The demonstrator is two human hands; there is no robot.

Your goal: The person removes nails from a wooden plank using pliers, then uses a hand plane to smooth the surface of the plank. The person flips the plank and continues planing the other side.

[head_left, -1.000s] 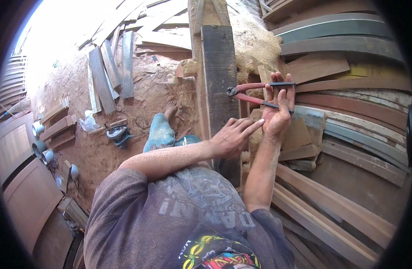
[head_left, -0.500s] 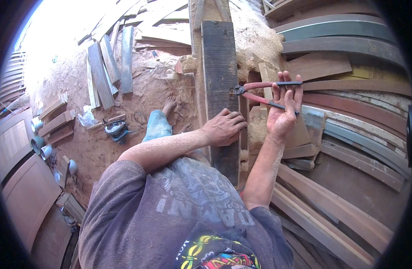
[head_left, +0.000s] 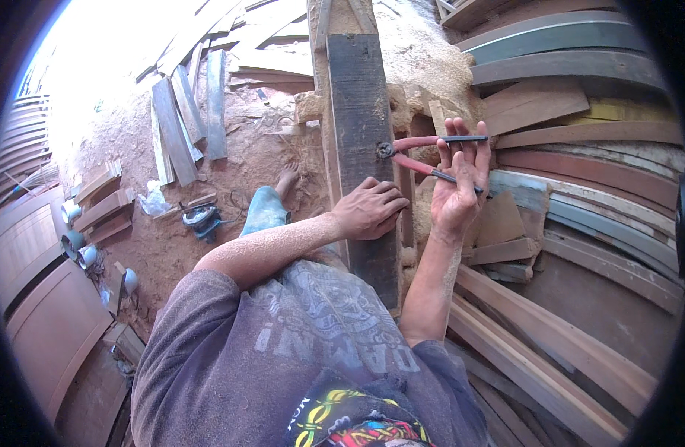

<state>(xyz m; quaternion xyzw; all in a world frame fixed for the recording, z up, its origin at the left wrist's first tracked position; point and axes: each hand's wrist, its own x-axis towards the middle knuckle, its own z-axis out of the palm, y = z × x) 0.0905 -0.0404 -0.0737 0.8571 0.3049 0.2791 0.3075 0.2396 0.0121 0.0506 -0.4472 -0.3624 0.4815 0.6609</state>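
A long dark wooden plank (head_left: 357,97) runs away from me through the middle of the head view. My left hand (head_left: 370,209) lies across its near part, with bent fingers gripping over the right edge. In my right hand (head_left: 459,182) is a pair of pincers (head_left: 417,143) with red handles whose ends are dark. The handles stand spread, one against the fingers and the other near the thumb. The pincers' head rests on the plank near its right edge, beyond my left hand; whatever lies between the jaws is too small to make out.
Stacked boards (head_left: 566,74) and long beams (head_left: 551,335) line the right side. Loose planks (head_left: 175,130) lie on the dusty ground at left, near a blue power tool (head_left: 201,220) and wood blocks (head_left: 104,207). Sawdust (head_left: 424,52) is heaped beyond the plank. My bare foot (head_left: 287,179) stands left of it.
My right hand and the pincers have shifted left, bringing the pincers' head further onto the plank. The left hand keeps its place on the plank. The whole view has shifted slightly.
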